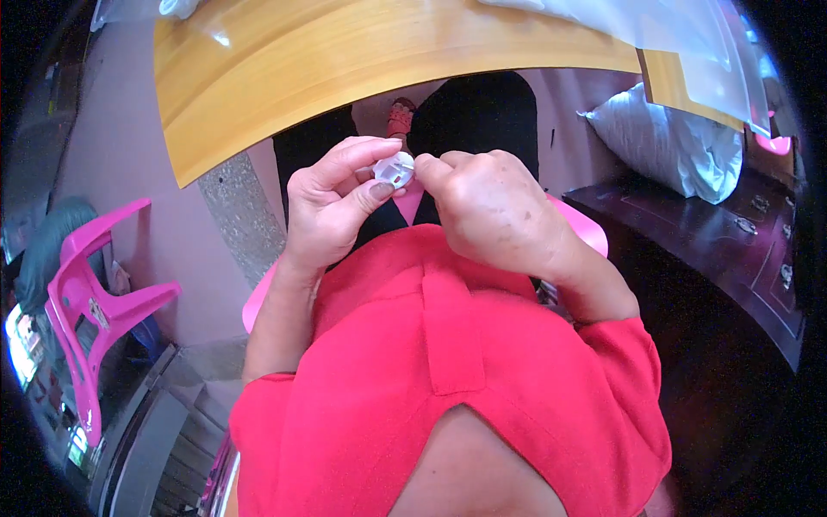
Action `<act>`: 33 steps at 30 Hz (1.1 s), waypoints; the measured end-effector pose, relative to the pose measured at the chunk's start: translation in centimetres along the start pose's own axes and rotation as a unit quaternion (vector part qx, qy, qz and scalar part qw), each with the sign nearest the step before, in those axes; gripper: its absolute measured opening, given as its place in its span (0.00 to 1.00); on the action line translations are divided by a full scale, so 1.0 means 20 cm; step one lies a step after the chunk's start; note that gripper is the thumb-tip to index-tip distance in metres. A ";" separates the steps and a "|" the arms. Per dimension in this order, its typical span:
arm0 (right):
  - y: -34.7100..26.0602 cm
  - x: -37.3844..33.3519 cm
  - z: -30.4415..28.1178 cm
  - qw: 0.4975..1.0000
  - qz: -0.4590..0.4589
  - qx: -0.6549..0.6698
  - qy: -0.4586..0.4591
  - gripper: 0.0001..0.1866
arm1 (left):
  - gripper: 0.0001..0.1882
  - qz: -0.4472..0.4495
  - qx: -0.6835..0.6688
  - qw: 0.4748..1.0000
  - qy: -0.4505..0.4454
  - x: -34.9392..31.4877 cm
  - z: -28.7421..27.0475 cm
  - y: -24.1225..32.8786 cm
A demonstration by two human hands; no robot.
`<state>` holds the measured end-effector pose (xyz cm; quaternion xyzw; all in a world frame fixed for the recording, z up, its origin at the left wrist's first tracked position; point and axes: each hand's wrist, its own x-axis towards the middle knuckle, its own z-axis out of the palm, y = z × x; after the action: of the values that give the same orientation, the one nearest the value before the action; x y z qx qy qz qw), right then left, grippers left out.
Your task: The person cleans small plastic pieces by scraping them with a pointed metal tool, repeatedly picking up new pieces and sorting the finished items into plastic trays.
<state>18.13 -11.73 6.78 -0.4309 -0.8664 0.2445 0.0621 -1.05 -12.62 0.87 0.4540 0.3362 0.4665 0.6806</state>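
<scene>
A small round white plastic piece (394,170) with a recessed inside sits between the thumb and fingers of my left hand (338,196), held above my lap. Its hollow side faces up and shows a few small details inside. My right hand (498,207) is closed beside it, thumb and index finger pinched together at the piece's right edge. Whatever those fingertips hold, if anything, is too small or hidden to make out.
A wooden table (284,77) stands ahead, with clear plastic bags on its far right. A pink plastic chair (90,293) lies on the left. To the right, a full white sack (668,146) rests by a dark wooden panel (689,207).
</scene>
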 end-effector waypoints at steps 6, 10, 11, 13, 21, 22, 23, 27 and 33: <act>0.01 -0.02 0.12 0.973 0.070 0.204 0.082 0.05 | 0.17 -0.070 -0.062 0.993 0.071 0.00 0.01 -0.01; -0.01 -0.01 0.16 0.944 0.118 0.285 0.118 0.04 | 0.17 -0.028 -0.054 0.994 0.088 0.00 0.01 -0.03; -0.01 -0.01 0.16 0.940 0.122 0.296 0.120 0.04 | 0.17 -0.027 -0.054 0.994 0.089 0.00 0.01 -0.03; -0.02 -0.01 0.17 0.938 0.121 0.302 0.119 0.04 | 0.18 -0.025 -0.055 0.994 0.090 0.00 0.01 -0.03; -0.03 0.00 0.21 0.938 0.096 0.294 0.153 0.02 | 0.18 -0.009 -0.040 0.995 0.089 -0.01 0.01 -0.04; -0.03 0.00 0.21 0.945 0.084 0.273 0.160 0.03 | 0.18 -0.009 -0.041 0.995 0.090 -0.01 0.01 -0.04; -0.03 0.00 0.21 0.950 0.071 0.252 0.168 0.03 | 0.18 -0.011 -0.040 0.995 0.090 -0.01 0.01 -0.04; -0.03 0.00 0.23 0.960 0.053 0.221 0.165 0.05 | 0.18 -0.004 -0.025 0.995 0.095 -0.01 0.01 -0.04; -0.07 -0.01 0.19 0.987 0.063 0.103 0.103 0.07 | 0.16 0.087 0.081 0.990 0.080 -0.02 0.04 -0.04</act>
<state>16.00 -13.99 4.18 -0.4988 -0.7969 0.2901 0.1789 -0.25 -13.32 0.37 0.4963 0.3850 0.5304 0.5694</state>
